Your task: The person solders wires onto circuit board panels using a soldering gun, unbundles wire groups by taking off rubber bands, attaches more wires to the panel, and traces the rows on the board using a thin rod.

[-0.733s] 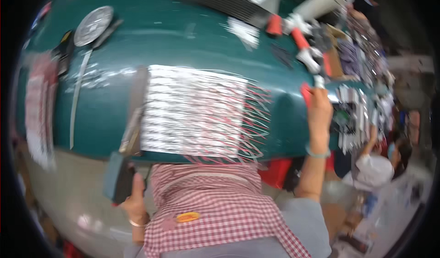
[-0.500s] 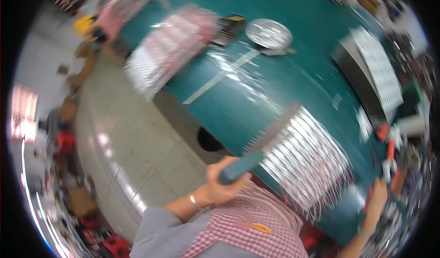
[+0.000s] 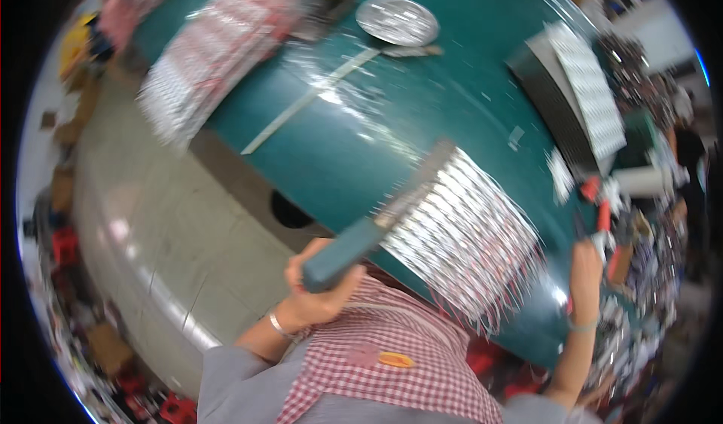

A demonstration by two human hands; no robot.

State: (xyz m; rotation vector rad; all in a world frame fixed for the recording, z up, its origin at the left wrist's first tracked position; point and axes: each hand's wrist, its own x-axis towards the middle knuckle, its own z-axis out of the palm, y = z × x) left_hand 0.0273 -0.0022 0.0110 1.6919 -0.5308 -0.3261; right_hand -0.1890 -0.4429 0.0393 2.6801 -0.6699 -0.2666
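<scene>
My left hand [image 3: 322, 282] is wrapped round a dark green block-shaped grip [image 3: 343, 254]. A long grey-brown strip [image 3: 425, 179] continues in line with that grip. It lies along the left edge of a row of silvery strips with thin red and white wires [image 3: 467, 236] on the green table; I cannot tell whether grip and strip are one piece. My right hand [image 3: 585, 269] is off to the right with its fingers closed. A thin dark pointed piece [image 3: 579, 224] shows just beyond its fingers, but what it holds is unclear. An orange-red handled item [image 3: 604, 217] is beside it.
A bundle of silvery and pink strips [image 3: 218, 59] lies at the far left of the green table [image 3: 452, 85]. Beyond the middle is a round silvery tray [image 3: 397, 21]. Stacked pale panels [image 3: 587, 96] and a white roll [image 3: 644, 181] are at the right.
The whole view has shifted, so the table and its objects appear farther left and higher. My left hand still grips the green block; my right hand has reached forward beside the orange-red item.
</scene>
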